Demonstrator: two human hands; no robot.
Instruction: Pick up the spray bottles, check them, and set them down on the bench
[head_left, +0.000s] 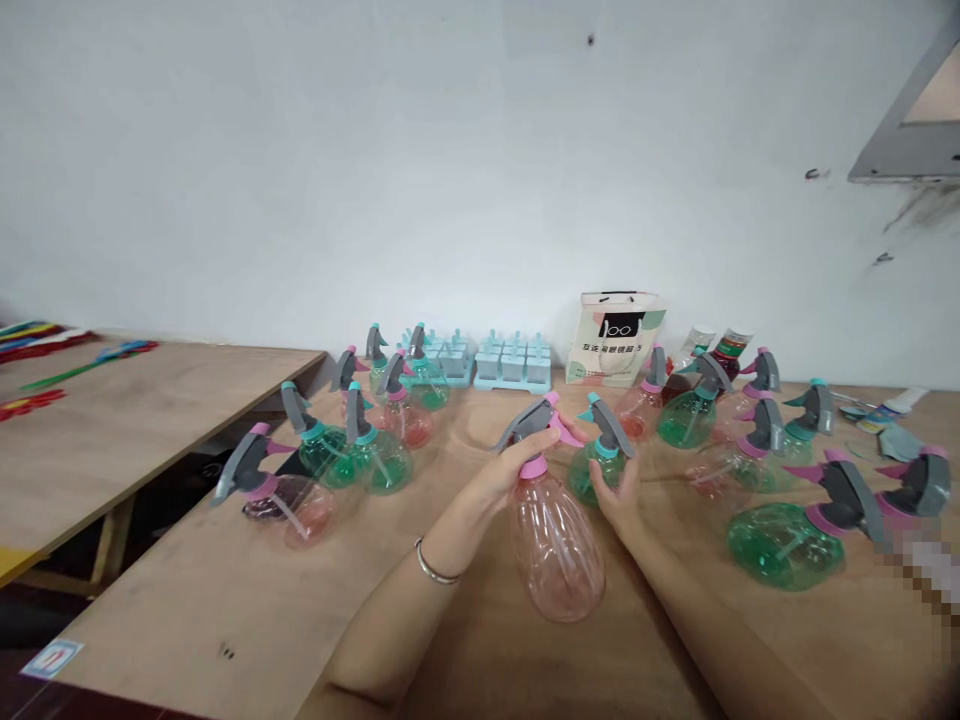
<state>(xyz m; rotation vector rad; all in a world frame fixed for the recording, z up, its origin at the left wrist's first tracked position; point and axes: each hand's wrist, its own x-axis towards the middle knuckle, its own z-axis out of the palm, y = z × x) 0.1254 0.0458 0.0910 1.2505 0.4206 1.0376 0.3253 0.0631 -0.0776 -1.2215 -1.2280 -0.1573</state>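
Observation:
My left hand is wrapped around the neck of a spray bottle with a clear pink body, a grey head and a pink nozzle. The bottle is lifted, tilted slightly, toward the front of the table. Right beside it, my right hand grips a spray bottle with a green body and a turquoise collar and nozzle. Part of that bottle is hidden behind my fingers and the pink one. To the right lies a green spray bottle with a pink nozzle.
Several pink and green spray bottles stand on the left, and more on the right. Light blue popsicle moulds and a paper bag are against the wall. A second table is at left, beyond a gap.

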